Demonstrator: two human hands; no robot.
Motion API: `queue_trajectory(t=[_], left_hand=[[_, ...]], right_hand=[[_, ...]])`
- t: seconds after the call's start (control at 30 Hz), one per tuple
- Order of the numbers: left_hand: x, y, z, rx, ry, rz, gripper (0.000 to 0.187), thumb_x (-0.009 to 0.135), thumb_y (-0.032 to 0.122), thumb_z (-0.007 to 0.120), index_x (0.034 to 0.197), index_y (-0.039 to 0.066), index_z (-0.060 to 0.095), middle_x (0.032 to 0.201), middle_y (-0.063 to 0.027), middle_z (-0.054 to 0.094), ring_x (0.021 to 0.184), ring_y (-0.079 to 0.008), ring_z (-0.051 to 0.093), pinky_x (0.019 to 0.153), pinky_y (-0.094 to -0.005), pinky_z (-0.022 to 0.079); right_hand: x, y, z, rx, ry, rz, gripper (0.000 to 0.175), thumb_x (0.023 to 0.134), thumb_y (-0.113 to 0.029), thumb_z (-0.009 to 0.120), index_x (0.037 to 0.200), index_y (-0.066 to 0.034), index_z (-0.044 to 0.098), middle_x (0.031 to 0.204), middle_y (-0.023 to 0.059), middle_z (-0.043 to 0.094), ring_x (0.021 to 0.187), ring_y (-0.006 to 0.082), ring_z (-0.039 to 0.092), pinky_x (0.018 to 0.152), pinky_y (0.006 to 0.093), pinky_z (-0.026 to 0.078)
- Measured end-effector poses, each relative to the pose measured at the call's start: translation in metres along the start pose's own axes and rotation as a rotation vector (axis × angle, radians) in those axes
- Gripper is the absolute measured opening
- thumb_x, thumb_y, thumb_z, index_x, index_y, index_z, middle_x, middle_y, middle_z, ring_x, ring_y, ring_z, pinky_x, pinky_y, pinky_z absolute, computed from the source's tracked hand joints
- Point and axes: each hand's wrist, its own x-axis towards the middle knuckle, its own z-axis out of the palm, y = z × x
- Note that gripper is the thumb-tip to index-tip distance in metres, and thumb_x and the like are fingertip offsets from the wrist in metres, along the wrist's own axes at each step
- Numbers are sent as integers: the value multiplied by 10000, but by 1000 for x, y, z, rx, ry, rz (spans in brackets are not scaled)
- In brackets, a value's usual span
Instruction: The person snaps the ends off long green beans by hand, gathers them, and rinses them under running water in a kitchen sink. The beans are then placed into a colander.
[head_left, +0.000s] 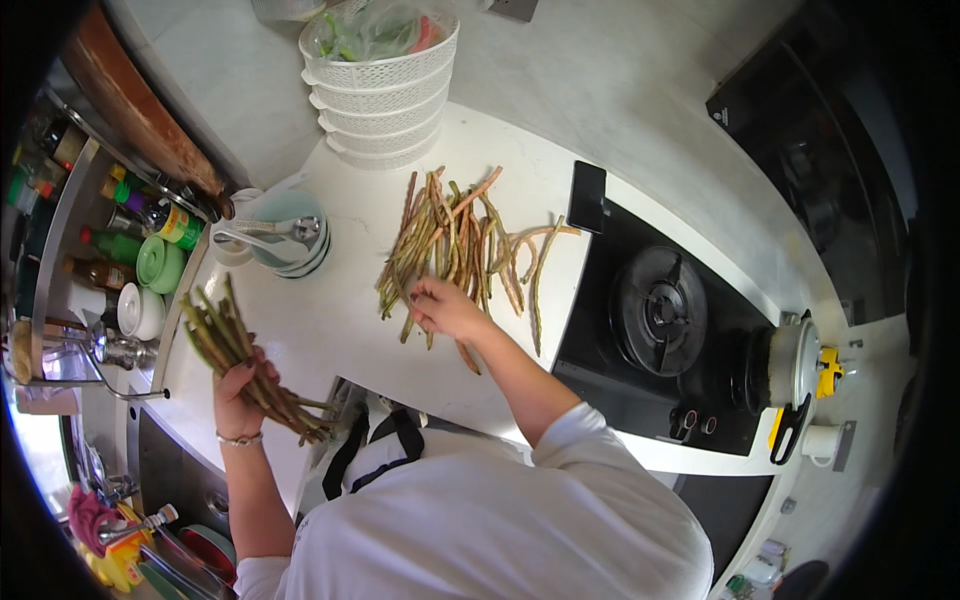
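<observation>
My left hand is closed around a bundle of green and brownish long bean lengths, held above the counter at the left. The bundle's ends stick out on both sides of the fist. A loose pile of long beans, green to reddish-brown, lies on the white countertop before me. Over the near left side of this pile is my right hand, fingers bent and thumb close to the index finger. Its fingertips reach the beans, but whether they grip one is unclear. A few beans lie apart at the pile's right.
Stacked white plastic baskets stand at the back, plastic-bagged vegetables on top. Bowls with spoons sit at the left, near a rack of bottles and jars. To the right are a phone, a gas hob and a pot.
</observation>
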Motion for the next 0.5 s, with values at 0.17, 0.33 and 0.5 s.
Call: queue_trajectory(t=[0.17,0.33,0.5], left_hand=[[-41,17,-41,-346,-80,168,408,821,64,485,1206,22,358,964,-64,488,802,-171,526,727,-326,464],[-106,31,-82,-556,96,301,411,807,28,484,1205,5,385,1125,-70,499,850,-151,515,772,-294,446],[-178,26,-121,-570,29,445,398,802,41,500,1181,42,380,1042,-43,516,899,-168,490,812,-339,429]], right_hand=[[-37,17,40,929,-466,144,108,764,-24,452,862,-62,476,775,124,544,484,108,407,430,239,335],[-32,14,102,742,-666,253,183,763,9,449,903,2,567,673,31,479,490,77,388,449,208,319],[-28,-5,163,572,-759,259,131,793,-25,473,881,24,556,619,18,460,483,74,383,444,205,316]])
